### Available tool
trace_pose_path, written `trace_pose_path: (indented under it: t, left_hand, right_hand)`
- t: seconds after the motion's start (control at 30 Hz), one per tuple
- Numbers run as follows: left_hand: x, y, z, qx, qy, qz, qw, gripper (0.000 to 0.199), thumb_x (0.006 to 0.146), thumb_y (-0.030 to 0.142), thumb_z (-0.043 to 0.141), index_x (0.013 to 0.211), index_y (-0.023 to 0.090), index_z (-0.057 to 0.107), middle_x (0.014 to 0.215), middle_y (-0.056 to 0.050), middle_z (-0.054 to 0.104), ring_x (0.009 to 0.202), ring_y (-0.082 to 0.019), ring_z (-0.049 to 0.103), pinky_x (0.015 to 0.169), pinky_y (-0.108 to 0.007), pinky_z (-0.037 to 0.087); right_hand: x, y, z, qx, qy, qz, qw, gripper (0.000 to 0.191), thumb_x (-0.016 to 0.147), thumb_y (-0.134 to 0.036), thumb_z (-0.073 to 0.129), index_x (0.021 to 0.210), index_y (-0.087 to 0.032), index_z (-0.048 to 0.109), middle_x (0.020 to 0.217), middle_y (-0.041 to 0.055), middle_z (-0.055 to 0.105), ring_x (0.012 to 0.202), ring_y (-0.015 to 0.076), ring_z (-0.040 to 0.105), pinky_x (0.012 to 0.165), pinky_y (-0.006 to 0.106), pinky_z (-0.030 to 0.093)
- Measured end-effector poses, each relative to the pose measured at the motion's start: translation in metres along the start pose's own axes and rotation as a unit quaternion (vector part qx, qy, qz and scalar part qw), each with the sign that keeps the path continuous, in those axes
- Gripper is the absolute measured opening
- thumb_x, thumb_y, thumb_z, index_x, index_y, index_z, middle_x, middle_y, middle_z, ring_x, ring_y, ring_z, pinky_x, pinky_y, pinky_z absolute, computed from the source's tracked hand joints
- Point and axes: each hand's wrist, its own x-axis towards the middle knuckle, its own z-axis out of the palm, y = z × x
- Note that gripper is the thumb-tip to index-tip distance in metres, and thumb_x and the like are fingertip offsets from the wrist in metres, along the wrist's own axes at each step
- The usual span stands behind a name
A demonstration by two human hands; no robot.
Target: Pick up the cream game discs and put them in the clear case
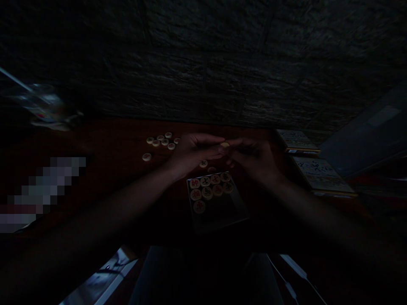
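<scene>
A pale round game piece [225,145] is pinched between the fingertips of my left hand [199,151] and my right hand [251,156], above the dark red table. Below them lies a shallow clear tray [222,214] with several round pieces marked with red or black characters, in two full rows and one piece [199,206] starting a third. Two loose pieces, one with a black mark [203,163], sit between my hands and the tray. More loose pieces [164,142] lie left of my left hand, which partly hides the group.
Two flat boxes [321,173] lie at the table's right side. A clear cup with a straw [44,106] stands at the far left. A stone wall [203,76] rises behind the table. A blurred-out patch covers something at the left.
</scene>
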Motion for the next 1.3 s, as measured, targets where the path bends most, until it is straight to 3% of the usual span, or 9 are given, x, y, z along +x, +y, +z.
trace_pose_path:
  t: [0.33,0.63,0.83,1.0,1.17,1.3]
  left_hand:
    - [0.000,0.006,0.002,0.080,0.025,0.040,0.996,0.036,0.067,0.030,0.098,0.095,0.016,0.083,0.089,-0.007,0.083,0.077,-0.018,0.078,0.074,-0.028,0.063]
    - [0.001,0.002,0.001,-0.010,0.005,-0.001,1.000,0.039,0.074,0.041,0.095,0.103,0.017,0.085,0.106,-0.010,0.084,0.091,-0.023,0.081,0.094,-0.042,0.065]
    - [0.002,0.001,0.001,-0.047,-0.031,-0.039,0.998,0.032,0.077,0.036,0.093,0.102,0.018,0.085,0.107,-0.011,0.084,0.101,-0.024,0.080,0.103,-0.043,0.061]
    - [0.002,0.005,0.002,-0.081,-0.015,-0.057,0.995,0.028,0.074,0.027,0.095,0.098,0.018,0.085,0.107,-0.008,0.083,0.097,-0.020,0.079,0.104,-0.041,0.061]
    - [0.004,0.006,0.003,-0.103,-0.014,-0.061,0.993,0.026,0.076,0.021,0.091,0.100,0.017,0.083,0.110,-0.008,0.082,0.102,-0.020,0.078,0.103,-0.039,0.061]
    - [0.005,0.005,0.002,-0.103,-0.018,-0.063,0.993,0.020,0.079,0.016,0.085,0.098,0.015,0.082,0.105,-0.009,0.081,0.094,-0.019,0.078,0.097,-0.037,0.062]
  right_hand:
    - [-0.003,0.003,-0.001,-0.039,-0.014,-0.014,0.999,0.030,0.077,-0.047,0.089,0.094,-0.022,0.086,0.072,0.0018,0.079,0.056,0.0149,0.069,0.055,0.028,0.060]
    - [-0.003,0.001,0.001,-0.057,0.024,-0.047,0.997,0.034,0.076,-0.048,0.091,0.096,-0.022,0.083,0.079,0.0025,0.081,0.055,0.0147,0.069,0.052,0.028,0.058]
    - [-0.006,0.005,-0.005,-0.133,0.001,-0.112,0.985,0.026,0.087,-0.041,0.084,0.108,-0.026,0.084,0.089,0.0029,0.081,0.071,0.0179,0.073,0.070,0.033,0.061]
    - [-0.005,0.007,-0.009,-0.217,-0.010,-0.164,0.962,0.029,0.090,-0.036,0.080,0.118,-0.028,0.082,0.107,0.0058,0.079,0.084,0.0206,0.073,0.076,0.035,0.060]
    - [-0.004,0.003,-0.009,-0.266,0.002,-0.193,0.944,0.027,0.091,-0.035,0.079,0.116,-0.027,0.082,0.102,0.0060,0.076,0.078,0.0188,0.068,0.070,0.033,0.057]
    - [-0.005,0.001,-0.010,-0.283,-0.002,-0.198,0.939,0.026,0.092,-0.039,0.079,0.115,-0.027,0.082,0.099,0.0053,0.075,0.077,0.0189,0.068,0.070,0.033,0.056]
